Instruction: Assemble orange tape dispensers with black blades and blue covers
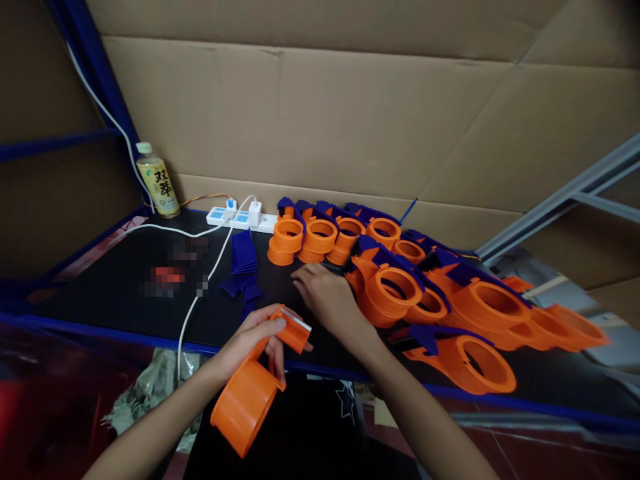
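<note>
An orange tape dispenser [245, 400] is in my left hand [255, 343], my fingers and thumb closed around its neck. A serrated metal blade [296, 319] runs along the dispenser's upper end, and its round hub hangs down in front of the table edge. My right hand [327, 297] is low over the black tabletop, just left of the grouped dispensers. Its fingers are bent and close together; whatever they hold, if anything, is hidden. A black object [336, 267] lies right behind it. Loose blue plastic pieces [243, 253] lie beyond my left hand.
Several orange dispensers with blue parts [393, 287] crowd the right side of the black table [125, 287]. A white power strip [243, 218] lies at the back, its white cable [197, 297] crossing the table. A drink bottle [159, 183] stands back left. Cardboard [310, 113] walls the rear.
</note>
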Motion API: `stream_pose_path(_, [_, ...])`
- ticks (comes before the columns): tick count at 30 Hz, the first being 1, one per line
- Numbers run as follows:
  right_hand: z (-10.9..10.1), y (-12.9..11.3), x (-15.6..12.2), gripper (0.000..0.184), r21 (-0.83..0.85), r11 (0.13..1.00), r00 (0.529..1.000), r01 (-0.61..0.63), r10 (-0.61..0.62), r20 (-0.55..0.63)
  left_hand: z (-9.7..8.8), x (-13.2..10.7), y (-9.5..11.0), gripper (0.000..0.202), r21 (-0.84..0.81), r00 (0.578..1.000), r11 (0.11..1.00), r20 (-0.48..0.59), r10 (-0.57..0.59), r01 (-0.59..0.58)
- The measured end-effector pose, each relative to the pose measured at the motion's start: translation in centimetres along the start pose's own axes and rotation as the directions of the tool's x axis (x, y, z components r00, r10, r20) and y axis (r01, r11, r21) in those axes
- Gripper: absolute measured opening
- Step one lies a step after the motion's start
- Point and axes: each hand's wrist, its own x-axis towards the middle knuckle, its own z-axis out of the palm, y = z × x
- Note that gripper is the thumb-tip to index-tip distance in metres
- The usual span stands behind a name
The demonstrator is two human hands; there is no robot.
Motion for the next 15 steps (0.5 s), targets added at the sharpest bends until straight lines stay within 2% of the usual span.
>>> stream_pose_path(3, [-1.1, 0.9, -1.5, 0.018, -0.148, 0.971, 0.982, -0.189, 0.183, -0.052, 0.0, 0.1, -0.1, 0.046, -0.009, 0.999, 1.0, -0.039, 0.015, -0.015])
stream_pose_path(6, [-1.3, 1.7, -2.9, 0.014, -0.313, 0.893, 0.945, -0.324, 0.319, -0.068, 0.3, 0.1, -0.1, 0.045, -0.014, 0.996, 0.999, -0.088, 0.034, -0.035])
stream_pose_path(9, [-1.0, 2.1, -3.7, 0.012, -0.351, 0.87, 0.934, -0.347, 0.353, -0.048, 0.6, 0.2, 0.0, 0.045, -0.012, 0.99, 0.999, -0.133, 0.051, -0.053])
stream_pose_path(15, [-0.4, 1.7, -4.0, 0.016, -0.311, 0.896, 0.945, -0.318, 0.325, -0.029, 1.3, 0.1, 0.3, 0.048, 0.019, 0.978, 0.998, -0.199, 0.056, -0.054])
